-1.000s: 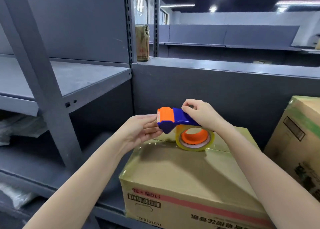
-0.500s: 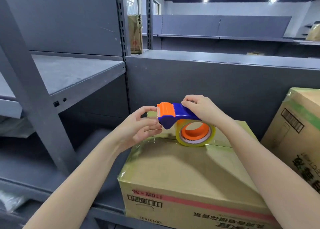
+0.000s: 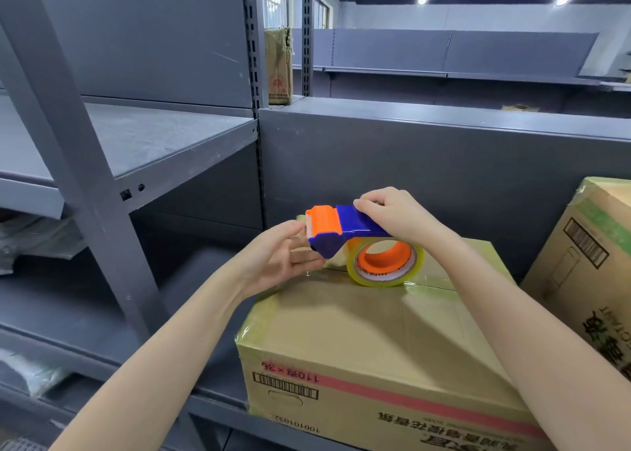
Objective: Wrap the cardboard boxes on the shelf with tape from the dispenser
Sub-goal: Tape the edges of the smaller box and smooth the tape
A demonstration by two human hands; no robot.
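A cardboard box (image 3: pixel 368 334) with glossy clear tape over its top sits on the grey shelf (image 3: pixel 102 321), its printed side facing me upside down. Above its far edge my right hand (image 3: pixel 396 216) grips the blue handle of the tape dispenser (image 3: pixel 341 228), whose orange head points left and whose clear tape roll (image 3: pixel 384 261) hangs just over the box. My left hand (image 3: pixel 280 256) is at the dispenser's orange head, fingers fairly straight, fingertips touching the tape end below the cutter.
A second cardboard box (image 3: pixel 590 256) leans at the right edge. A grey shelf upright (image 3: pixel 71 163) slants across the left, with an upper shelf board (image 3: pixel 164 143) behind it. A dark back panel (image 3: pixel 426 163) stands behind the boxes. A tall carton (image 3: pixel 278 64) stands farther back.
My left hand's fingers have uncurled and stretched toward the dispenser's head. The dispenser has stayed over the box's far edge. The view has shifted slightly.
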